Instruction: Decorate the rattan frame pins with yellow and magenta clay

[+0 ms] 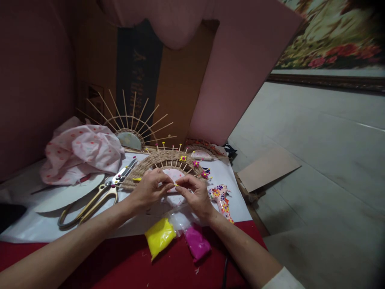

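Between the fingertips of both my hands is a small piece of yellow clay (176, 185). My left hand (152, 185) pinches it from one side, and my right hand (195, 194) pinches it from the other. Just beyond them lies a half-round woven fan frame (141, 167) of twine and thin sticks, with pink and yellow clay balls on its stick ends. Clay flowers, one a yellow flower (183, 159), sit on its right part. Nearer me are a bag of yellow clay (161, 237) and a bag of magenta clay (197, 243).
Large scissors (90, 206) and an oval white card (72, 194) lie at left, near crumpled dotted cloth (84, 150). Another stick frame (129, 138) leans at the back against a cardboard box (183, 80). A flowered glue gun (221, 198) lies right of my hands.
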`<state>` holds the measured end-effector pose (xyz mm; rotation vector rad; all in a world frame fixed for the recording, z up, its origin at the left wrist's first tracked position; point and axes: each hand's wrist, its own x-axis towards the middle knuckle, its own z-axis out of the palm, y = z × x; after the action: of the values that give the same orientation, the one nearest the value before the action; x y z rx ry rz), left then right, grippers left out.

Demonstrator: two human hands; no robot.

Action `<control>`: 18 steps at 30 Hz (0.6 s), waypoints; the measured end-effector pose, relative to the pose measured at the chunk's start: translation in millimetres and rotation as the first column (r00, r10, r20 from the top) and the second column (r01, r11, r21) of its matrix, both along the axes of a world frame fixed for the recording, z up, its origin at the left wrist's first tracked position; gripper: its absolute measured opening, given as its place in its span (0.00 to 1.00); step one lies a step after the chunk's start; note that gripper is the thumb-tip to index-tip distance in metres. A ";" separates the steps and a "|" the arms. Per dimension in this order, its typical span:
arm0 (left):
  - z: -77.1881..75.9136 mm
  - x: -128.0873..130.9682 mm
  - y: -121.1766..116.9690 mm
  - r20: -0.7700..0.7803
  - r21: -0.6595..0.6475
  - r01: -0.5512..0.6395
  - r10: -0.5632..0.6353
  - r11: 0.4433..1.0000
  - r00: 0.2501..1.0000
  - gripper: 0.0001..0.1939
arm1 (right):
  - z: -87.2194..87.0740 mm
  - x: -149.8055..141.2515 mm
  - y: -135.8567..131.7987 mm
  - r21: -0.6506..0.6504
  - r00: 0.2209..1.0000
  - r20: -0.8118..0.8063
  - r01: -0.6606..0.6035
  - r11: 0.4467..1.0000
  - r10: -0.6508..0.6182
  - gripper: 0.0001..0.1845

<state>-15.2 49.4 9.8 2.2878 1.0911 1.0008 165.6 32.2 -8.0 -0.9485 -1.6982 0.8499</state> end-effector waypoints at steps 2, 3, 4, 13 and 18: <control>-0.1 0.2 -0.3 -0.012 -0.009 -0.004 0.004 1.000 1.000 0.09 | 0.7 0.0 -0.2 0.020 1.000 0.013 -0.002 1.000 0.001 0.02; -0.1 0.2 -0.4 -0.016 -0.012 -0.006 0.006 1.000 1.000 0.09 | 1.0 0.0 -0.2 0.027 1.000 0.018 0.000 1.000 -0.001 0.03; -0.2 0.2 -0.5 -0.017 -0.008 -0.008 0.008 1.000 1.000 0.09 | 0.9 -0.1 -0.2 0.029 1.000 0.020 0.002 1.000 -0.003 0.02; -3.5 0.7 0.8 -0.037 0.013 -0.045 0.045 0.999 0.998 0.10 | 11.1 4.5 1.0 0.144 0.989 0.137 0.038 0.989 -0.058 0.03; -12.6 0.2 4.6 -0.076 0.085 -0.058 0.065 0.995 0.995 0.09 | 48.3 13.3 39.7 0.314 0.940 0.253 0.142 0.939 -0.227 0.09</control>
<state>-15.0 54.0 -2.8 2.3913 1.1789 1.0049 178.8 71.9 40.3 -1.0431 -1.8794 0.3323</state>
